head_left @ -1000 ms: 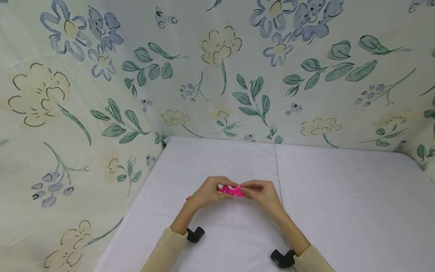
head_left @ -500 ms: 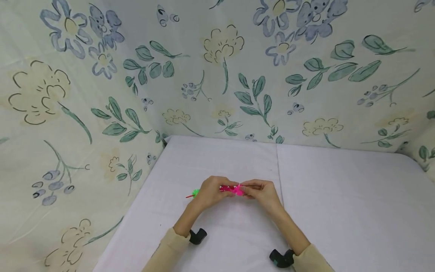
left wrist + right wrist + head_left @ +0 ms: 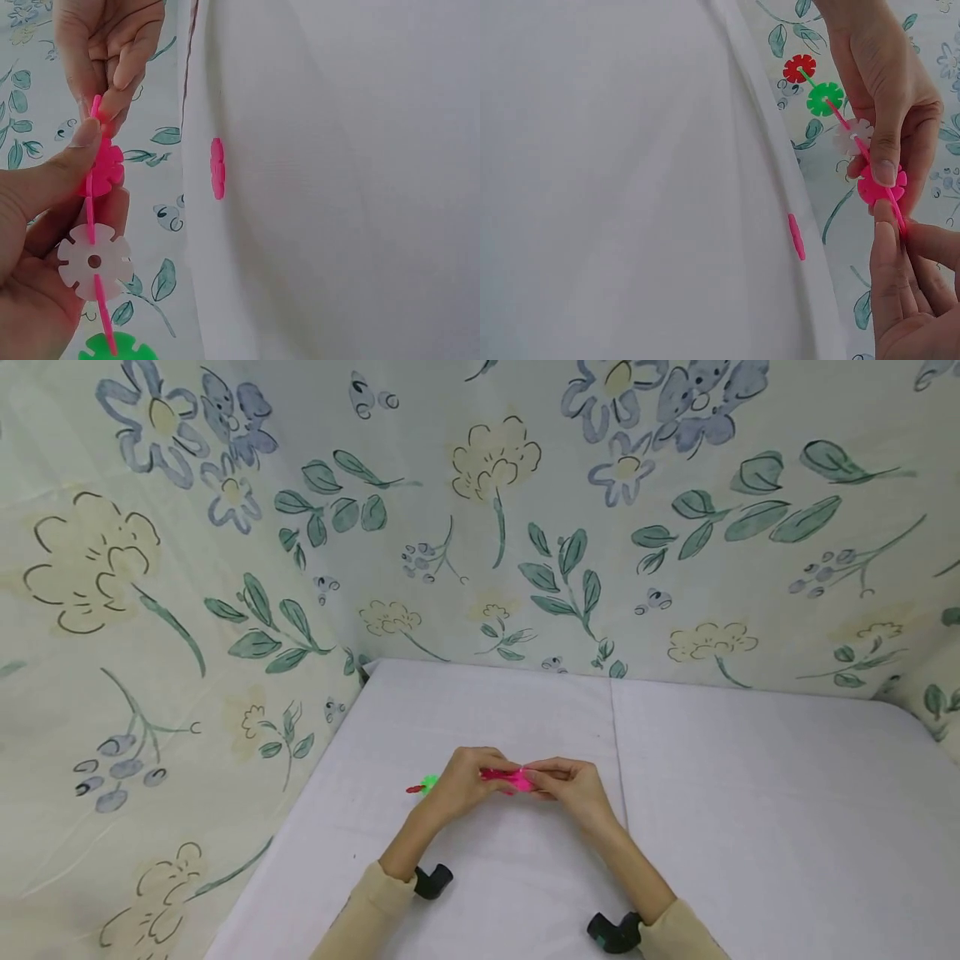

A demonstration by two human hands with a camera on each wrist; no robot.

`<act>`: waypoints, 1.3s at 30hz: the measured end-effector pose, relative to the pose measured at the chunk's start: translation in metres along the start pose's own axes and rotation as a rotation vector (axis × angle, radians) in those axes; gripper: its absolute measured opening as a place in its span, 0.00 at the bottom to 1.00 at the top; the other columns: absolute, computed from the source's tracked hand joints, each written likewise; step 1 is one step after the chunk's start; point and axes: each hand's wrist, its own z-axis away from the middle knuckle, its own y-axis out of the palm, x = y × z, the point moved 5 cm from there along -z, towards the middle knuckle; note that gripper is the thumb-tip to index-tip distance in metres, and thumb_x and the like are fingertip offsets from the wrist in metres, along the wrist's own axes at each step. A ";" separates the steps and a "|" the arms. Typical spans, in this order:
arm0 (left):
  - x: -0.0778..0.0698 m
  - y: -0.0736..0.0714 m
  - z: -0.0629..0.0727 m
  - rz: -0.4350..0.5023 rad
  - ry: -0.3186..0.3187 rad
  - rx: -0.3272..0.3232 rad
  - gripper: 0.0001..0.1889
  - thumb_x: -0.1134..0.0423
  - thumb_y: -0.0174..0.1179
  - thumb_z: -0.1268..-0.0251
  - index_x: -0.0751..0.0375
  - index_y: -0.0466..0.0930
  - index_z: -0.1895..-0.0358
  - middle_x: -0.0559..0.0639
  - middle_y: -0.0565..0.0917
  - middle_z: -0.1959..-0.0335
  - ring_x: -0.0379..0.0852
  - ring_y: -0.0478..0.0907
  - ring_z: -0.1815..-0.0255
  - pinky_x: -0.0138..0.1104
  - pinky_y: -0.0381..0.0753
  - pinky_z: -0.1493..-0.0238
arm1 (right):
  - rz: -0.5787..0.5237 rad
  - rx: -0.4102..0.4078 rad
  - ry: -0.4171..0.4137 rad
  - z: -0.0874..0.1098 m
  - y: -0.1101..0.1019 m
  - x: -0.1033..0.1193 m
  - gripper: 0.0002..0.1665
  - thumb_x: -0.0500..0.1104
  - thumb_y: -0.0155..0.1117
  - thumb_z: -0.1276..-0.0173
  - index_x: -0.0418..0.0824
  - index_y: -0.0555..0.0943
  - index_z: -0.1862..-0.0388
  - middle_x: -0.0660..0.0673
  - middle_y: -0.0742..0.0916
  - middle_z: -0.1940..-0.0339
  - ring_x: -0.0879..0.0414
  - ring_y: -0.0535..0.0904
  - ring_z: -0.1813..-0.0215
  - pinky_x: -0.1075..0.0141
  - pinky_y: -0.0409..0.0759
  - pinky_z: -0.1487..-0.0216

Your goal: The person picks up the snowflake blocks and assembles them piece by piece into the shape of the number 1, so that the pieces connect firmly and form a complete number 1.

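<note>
A chain of slotted plastic snowflake discs runs through my left hand [image 3: 463, 783], whose thumb and fingers pinch it near a pink disc [image 3: 881, 184]. Further along the chain follow a white disc [image 3: 94, 262], a green disc [image 3: 825, 99] and a red disc [image 3: 799, 69], joined by edge-on pink and green discs. My right hand [image 3: 576, 789] pinches the pink end disc [image 3: 96, 106] between thumb and fingers, right against the neighbouring pink disc. In the head view, my fingers cover much of the chain's middle.
One loose pink disc [image 3: 217, 169] lies on the white cloth-covered table [image 3: 750, 810]. Floral fabric [image 3: 487, 568] hangs behind and to the left. Black elbow-shaped pieces [image 3: 615, 933] sit at both wrists.
The chain has turned in my hands, so its green and red discs show more to the left of my left hand. Both hands stay close together in nearly the same place.
</note>
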 end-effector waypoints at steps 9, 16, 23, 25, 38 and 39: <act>0.017 -0.019 0.005 -0.021 -0.066 -0.053 0.14 0.70 0.77 0.46 0.62 0.92 0.53 0.50 0.92 0.60 0.44 0.86 0.58 0.34 0.87 0.55 | 0.038 0.000 0.004 -0.002 -0.005 -0.001 0.20 0.38 0.69 0.27 0.27 0.83 0.41 0.31 0.91 0.50 0.53 0.92 0.57 0.62 0.89 0.49; 0.029 -0.033 0.012 -0.043 -0.167 -0.086 0.14 0.68 0.78 0.45 0.57 0.93 0.53 0.46 0.92 0.60 0.43 0.82 0.58 0.28 0.82 0.59 | 0.131 0.057 0.024 -0.008 -0.002 -0.007 0.22 0.38 0.71 0.30 0.27 0.83 0.42 0.32 0.91 0.51 0.49 0.92 0.57 0.64 0.89 0.55; 0.033 -0.040 0.013 -0.013 -0.195 -0.097 0.14 0.66 0.78 0.45 0.55 0.93 0.53 0.45 0.92 0.59 0.42 0.82 0.57 0.28 0.82 0.58 | 0.232 0.069 0.025 -0.014 0.002 -0.010 0.19 0.38 0.72 0.31 0.32 0.86 0.43 0.35 0.91 0.57 0.52 0.89 0.62 0.66 0.87 0.64; 0.034 -0.041 0.013 -0.007 -0.194 -0.097 0.14 0.66 0.78 0.45 0.54 0.93 0.54 0.45 0.92 0.59 0.42 0.82 0.56 0.28 0.82 0.58 | 0.250 0.072 0.026 -0.016 0.004 -0.011 0.18 0.36 0.72 0.32 0.34 0.87 0.44 0.36 0.90 0.58 0.54 0.87 0.65 0.68 0.85 0.66; 0.041 -0.042 0.015 -0.021 -0.202 -0.092 0.14 0.67 0.77 0.44 0.56 0.93 0.53 0.47 0.93 0.59 0.43 0.84 0.56 0.28 0.82 0.57 | 0.447 0.053 -0.030 -0.026 0.022 -0.011 0.17 0.35 0.82 0.45 0.38 0.92 0.56 0.45 0.87 0.74 0.61 0.75 0.76 0.72 0.72 0.76; 0.041 -0.042 0.015 -0.016 -0.200 -0.088 0.14 0.66 0.77 0.44 0.56 0.93 0.53 0.47 0.93 0.59 0.43 0.84 0.56 0.28 0.82 0.57 | 0.467 0.050 -0.036 -0.026 0.023 -0.011 0.16 0.36 0.83 0.46 0.39 0.92 0.57 0.46 0.86 0.74 0.61 0.74 0.75 0.72 0.71 0.76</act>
